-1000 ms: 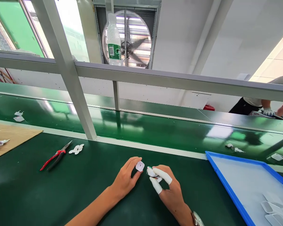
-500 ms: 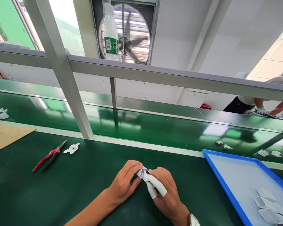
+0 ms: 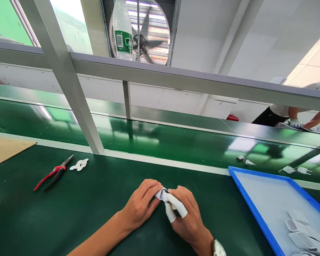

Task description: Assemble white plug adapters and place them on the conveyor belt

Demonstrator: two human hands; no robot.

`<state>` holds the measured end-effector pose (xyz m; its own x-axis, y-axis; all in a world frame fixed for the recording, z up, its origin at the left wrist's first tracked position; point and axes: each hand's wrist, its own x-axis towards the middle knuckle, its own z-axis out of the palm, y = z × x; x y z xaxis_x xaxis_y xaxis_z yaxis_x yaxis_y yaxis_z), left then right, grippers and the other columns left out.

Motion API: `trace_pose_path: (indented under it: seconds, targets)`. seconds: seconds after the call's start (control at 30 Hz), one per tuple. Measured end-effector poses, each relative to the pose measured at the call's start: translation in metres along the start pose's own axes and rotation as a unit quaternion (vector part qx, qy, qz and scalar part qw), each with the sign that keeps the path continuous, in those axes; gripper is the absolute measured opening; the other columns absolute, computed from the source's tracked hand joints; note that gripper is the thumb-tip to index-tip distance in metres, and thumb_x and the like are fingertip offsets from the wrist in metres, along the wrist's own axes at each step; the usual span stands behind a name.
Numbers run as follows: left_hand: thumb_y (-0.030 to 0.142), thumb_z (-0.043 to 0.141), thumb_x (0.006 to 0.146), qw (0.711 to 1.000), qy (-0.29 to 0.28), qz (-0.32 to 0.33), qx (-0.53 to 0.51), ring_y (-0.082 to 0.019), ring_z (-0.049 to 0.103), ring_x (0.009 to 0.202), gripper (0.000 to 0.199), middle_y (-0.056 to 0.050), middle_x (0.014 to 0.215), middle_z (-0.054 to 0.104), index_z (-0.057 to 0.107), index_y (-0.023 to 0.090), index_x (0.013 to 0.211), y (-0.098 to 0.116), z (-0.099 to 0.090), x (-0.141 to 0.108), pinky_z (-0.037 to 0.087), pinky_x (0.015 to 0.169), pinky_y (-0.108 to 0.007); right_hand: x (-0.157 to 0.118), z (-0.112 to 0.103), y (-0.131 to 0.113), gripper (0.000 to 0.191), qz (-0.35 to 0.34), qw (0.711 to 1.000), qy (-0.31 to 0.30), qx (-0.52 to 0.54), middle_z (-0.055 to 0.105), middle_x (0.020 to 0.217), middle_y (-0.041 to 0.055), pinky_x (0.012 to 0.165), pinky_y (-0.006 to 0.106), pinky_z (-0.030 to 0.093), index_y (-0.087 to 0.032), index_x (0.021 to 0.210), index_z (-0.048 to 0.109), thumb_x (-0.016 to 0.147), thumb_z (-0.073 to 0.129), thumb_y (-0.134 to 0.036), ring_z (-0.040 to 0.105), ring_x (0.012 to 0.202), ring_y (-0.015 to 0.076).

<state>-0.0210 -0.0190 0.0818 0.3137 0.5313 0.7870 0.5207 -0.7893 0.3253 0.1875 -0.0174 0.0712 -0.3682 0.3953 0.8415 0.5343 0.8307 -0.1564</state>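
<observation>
Between my two hands is a small white plastic piece (image 3: 160, 193), low in the middle of the view. My left hand (image 3: 142, 205) pinches its left side between thumb and fingers. My right hand (image 3: 187, 216), with white covers on the thumb and a finger, presses on its right side; a watch (image 3: 218, 248) is on that wrist. The inside of the piece and whatever the right fingertips touch are too small to make out. Red-and-black pliers (image 3: 54, 173) lie on the green table (image 3: 77, 209) to the left, beside several thin white pieces (image 3: 79, 164).
A blue-rimmed tray (image 3: 252, 209) with several white shells stands at the right. White plugs (image 3: 304, 170) lie on the green belt (image 3: 160, 142) behind. A metal frame (image 3: 77, 99) crosses above, with a bottle (image 3: 122, 39) on it. A person's gloved hand (image 3: 295, 123) shows far right.
The view has shifted slightly. The plugs on the belt have moved left. Both of my hands remain together on the white piece, nearly unchanged.
</observation>
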Motion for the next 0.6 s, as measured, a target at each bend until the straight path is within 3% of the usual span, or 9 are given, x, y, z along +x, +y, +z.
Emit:
trace_pose_path:
  seconds: [0.4,0.6]
  targets:
    - [0.003,0.061,0.092,1.0,-0.011,0.003,-0.003,-0.024,0.063,0.105,0.044,-0.013,0.113,0.064,0.055,0.016,0.134,0.0,-0.0005,-0.0037,0.061,0.089,-0.04,0.0076,-0.0021,-0.0016,0.051,0.011,1.0,0.0,0.019,0.074,0.109,0.0088,0.097,0.049,0.061,-0.021,0.137,0.058,0.089,0.062,-0.002,0.071,0.1,0.0237]
    - [0.003,0.061,0.093,1.0,-0.008,0.008,-0.001,-0.023,0.062,0.101,0.044,-0.014,0.112,0.064,0.054,0.015,0.135,0.0005,0.0002,-0.0049,0.061,0.085,-0.04,0.0078,-0.001,-0.0019,0.053,0.022,0.998,-0.037,0.045,0.07,0.12,0.0121,0.096,0.048,0.061,-0.021,0.144,0.053,0.093,0.062,-0.009,0.068,0.11,0.0259]
